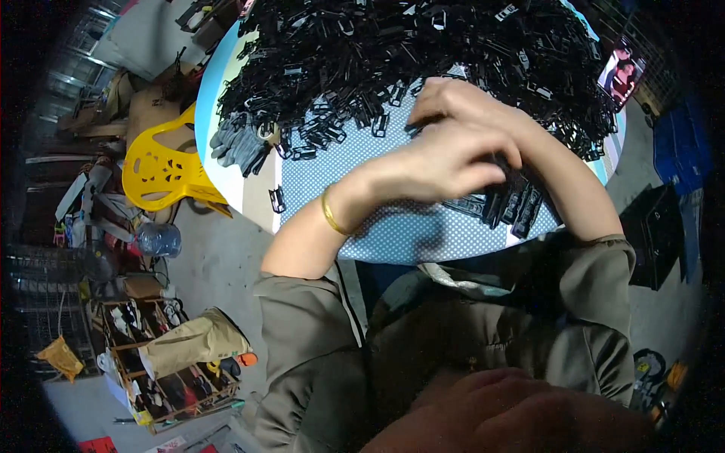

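My left hand [461, 162], with a gold bangle on its wrist, reaches across the table to the right. Its thumb and forefinger curl round dark pieces that look like black plastic clips, slightly smeared by motion. Just below that hand lie black clips lined up in rows [526, 208]. Beyond it, my right hand [457, 102] crosses to the left with bent fingers pointing down at the near edge of a big heap of loose black clips [362, 64]. A dark bit shows under its fingertips, too hidden to name.
The round table [400, 230] has a dotted light-blue top. A grey glove [240, 143] and a roll of tape [267, 132] lie at its left, near a single clip [277, 199]. Around it stand a yellow plastic chair [162, 166], a lit phone [622, 75] and a wooden rack [177, 377].
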Demonstrator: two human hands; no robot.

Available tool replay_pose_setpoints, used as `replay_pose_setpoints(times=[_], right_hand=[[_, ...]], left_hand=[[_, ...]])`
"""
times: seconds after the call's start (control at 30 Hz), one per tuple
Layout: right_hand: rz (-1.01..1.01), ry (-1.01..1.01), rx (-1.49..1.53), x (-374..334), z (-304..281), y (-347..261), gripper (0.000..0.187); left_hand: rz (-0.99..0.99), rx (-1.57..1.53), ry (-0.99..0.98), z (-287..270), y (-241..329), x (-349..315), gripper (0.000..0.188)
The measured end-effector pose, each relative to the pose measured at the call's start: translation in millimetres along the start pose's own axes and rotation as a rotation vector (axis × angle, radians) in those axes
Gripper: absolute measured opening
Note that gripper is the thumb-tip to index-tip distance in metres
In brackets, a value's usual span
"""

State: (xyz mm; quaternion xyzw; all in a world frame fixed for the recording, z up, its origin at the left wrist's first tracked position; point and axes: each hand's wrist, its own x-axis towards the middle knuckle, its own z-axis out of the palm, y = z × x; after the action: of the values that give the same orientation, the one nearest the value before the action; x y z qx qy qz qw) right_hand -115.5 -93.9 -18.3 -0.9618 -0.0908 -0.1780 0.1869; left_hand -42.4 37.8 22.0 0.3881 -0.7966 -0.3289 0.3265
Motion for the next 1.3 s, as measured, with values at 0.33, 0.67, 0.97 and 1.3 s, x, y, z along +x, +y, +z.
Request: replay_pose_setpoints(times=[0.33,0.67,0.97,1.3], right_hand=[[0.464,0.541,0.272,-18,-37,41,0.025],[0.523,0.731,0.337,-19,-44,36,0.024],[0.423,0.706,0.059,-8,-35,22,0.023],[0.416,0.678,0.097,-11,-38,19,0.019]], left_hand=[[-0.184,0.44,0.67,-46,-60,3,0.02],[-0.064,0.967,0.516,-46,-90,16,0.024],[-0.429,1.17,0.455,-34,-88,21,0.023],[-0.532,0.953,0.322,-43,-68,6,0.029]])
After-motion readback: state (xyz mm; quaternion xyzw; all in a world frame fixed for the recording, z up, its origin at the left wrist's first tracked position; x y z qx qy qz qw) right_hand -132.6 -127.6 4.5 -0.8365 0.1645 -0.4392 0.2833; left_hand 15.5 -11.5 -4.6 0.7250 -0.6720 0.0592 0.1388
